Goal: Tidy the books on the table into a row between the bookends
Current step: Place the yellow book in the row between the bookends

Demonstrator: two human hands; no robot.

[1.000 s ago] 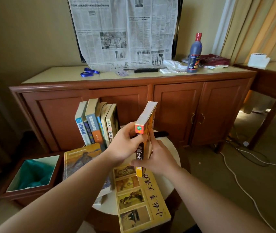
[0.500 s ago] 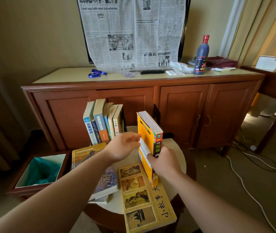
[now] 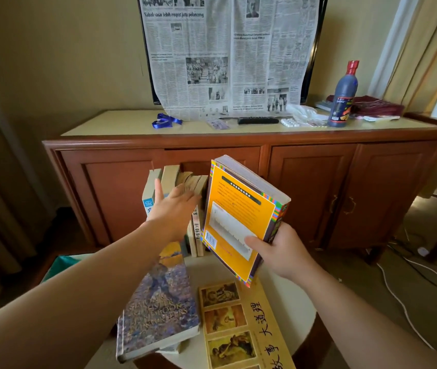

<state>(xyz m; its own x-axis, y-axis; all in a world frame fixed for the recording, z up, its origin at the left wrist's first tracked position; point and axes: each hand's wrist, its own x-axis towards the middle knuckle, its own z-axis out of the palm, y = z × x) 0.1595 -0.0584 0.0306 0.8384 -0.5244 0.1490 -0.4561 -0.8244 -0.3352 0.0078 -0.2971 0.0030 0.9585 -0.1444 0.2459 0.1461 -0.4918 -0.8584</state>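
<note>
Pretty sure the standing row (image 3: 177, 198) at 11 o'clock is being steadied by the flat, unclenched left hand (image 3: 174, 209), so it isn't toppling while the orange book (image 3: 238, 222), gripped by the right hand (image 3: 278, 249), is being slotted in at its 3 o'clock side.

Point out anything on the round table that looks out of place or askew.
Two books lie flat instead of standing in the row: the purple-covered book, overhanging the round table at its near edge, and the yellow picture book. The standing row leans slightly, with the left hand against it.
</note>
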